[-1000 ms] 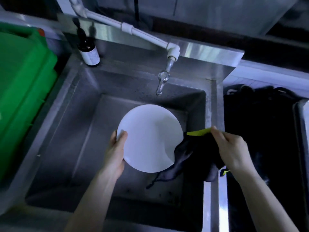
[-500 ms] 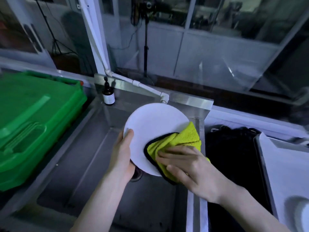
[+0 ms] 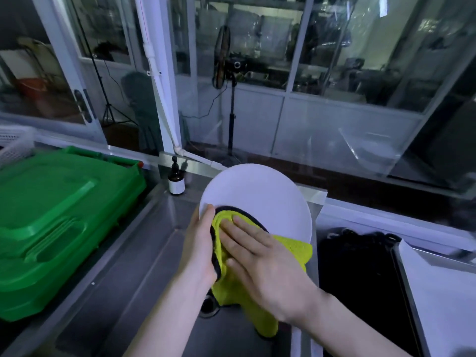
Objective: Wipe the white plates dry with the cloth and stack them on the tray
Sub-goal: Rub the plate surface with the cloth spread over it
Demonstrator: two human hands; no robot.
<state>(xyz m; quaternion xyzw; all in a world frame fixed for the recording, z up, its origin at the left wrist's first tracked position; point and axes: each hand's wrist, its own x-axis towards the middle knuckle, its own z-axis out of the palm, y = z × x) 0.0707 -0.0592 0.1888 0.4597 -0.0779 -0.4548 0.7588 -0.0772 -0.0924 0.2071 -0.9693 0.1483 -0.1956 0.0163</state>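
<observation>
Head view, the only 1. Plate (image 3: 257, 199) is held in the air and tilted up toward the person. It hangs above the right rear part of the sink (image 3: 134, 266), close to the sink's right wall. Likely held over the basin so drips fall in, and tilted so its face meets the wiping palm.

Left hand (image 3: 199, 251) grips the plate at its lower left rim. The thumb is on the face and the other fingers are hidden behind. It reads as a firm clamp, bracing the plate against the push.

Right hand (image 3: 260, 261) lies flat with fingers straight and spread, pressing the cloth (image 3: 293, 249) onto the lower left of the face. Nothing is curled round the cloth; the hand only presses it. Cloth is yellow with a dark edge, bunched under the palm, and its loose end hangs below the plate's bottom rim. The upper half of the face is bare.

Judgement: wiping step, 1 plate in hand, 2 hands busy, not yet stacked.

Tray (image 3: 443, 292), white inside, sits past the dark basin (image 3: 360, 266) on the right and is mostly cut by the frame. What lies on it I cannot tell. That spot would suit a short carry.

Bottle (image 3: 176, 180) stands on the sink's rear left corner ledge. Green bin (image 3: 59, 215) sits along the sink's left edge.
</observation>
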